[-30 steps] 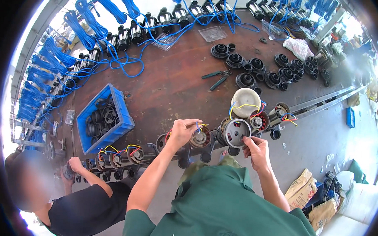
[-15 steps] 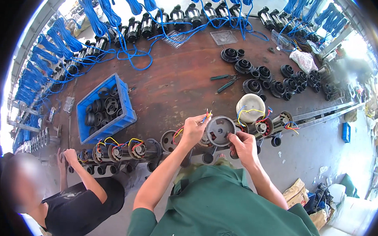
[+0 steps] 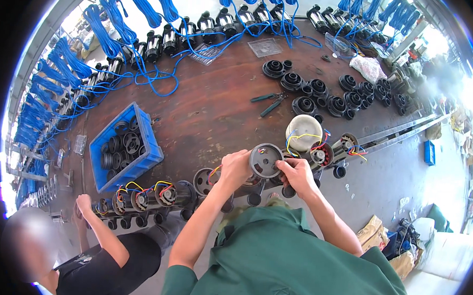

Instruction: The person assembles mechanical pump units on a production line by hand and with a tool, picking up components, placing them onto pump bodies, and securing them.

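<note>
My right hand point(image 3: 297, 175) pinches the right rim of a round grey end cover point(image 3: 267, 169), tilted so its flat face with cut-outs shows. Close against the cover's left side, my left hand point(image 3: 235, 168) is closed, its fingertips hidden behind the cover. Bare tips of coloured wires point(image 3: 261, 150) show in the cover's upper left opening. A red and yellow wire point(image 3: 213, 173) runs from below toward my left hand. Under my hands lies a row of motor housings, one with a similar grey cover point(image 3: 203, 181) beside my left wrist.
Left of me a co-worker's hands point(image 3: 83, 204) are at the row of open motors point(image 3: 167, 194). A blue crate point(image 3: 154, 153) holds black rings. Beyond are pliers point(image 3: 268, 103), a white round block point(image 3: 303, 130), black pump parts point(image 3: 304, 105), and finished pumps point(image 3: 205, 25) with blue cables.
The grey cover has come over my left fingertips. The wire ends, held up beside the cover before, now show within its opening. The whole view has shifted slightly.
</note>
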The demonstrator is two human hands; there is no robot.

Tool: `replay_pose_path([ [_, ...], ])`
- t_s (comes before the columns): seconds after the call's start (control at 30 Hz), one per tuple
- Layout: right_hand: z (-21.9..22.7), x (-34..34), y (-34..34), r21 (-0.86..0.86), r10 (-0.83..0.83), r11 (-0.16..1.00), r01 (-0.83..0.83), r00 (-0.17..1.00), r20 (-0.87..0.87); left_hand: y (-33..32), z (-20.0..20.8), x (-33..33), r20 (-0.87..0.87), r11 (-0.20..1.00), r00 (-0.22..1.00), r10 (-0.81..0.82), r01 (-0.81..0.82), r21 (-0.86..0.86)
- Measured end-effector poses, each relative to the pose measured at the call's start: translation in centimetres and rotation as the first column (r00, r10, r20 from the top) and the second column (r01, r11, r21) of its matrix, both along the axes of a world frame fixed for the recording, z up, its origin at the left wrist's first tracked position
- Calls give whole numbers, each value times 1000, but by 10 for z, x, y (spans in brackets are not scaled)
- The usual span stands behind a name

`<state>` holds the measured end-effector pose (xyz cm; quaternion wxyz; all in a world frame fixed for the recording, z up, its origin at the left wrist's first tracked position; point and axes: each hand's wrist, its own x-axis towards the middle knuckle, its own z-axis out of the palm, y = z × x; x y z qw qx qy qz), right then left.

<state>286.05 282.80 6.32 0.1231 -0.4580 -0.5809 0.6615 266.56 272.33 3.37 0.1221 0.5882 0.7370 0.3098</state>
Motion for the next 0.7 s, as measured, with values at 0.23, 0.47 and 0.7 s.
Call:
replay_pose_path([
  [0.23,-1,-2,6,-32,20,999,-20,1000,13,-14,1,-7,656,997,751,75,-51,-55],
  [0.47,-23,-4,11,-208,113,971,-116,993,-27,-27,-19,-18,778,1000,629,-14,23,-1],
  [0.7,-21,-6,13,-240,189,951,-196,981,-52,-22,-14,-15,712,999,702,-16,44,-20],
])
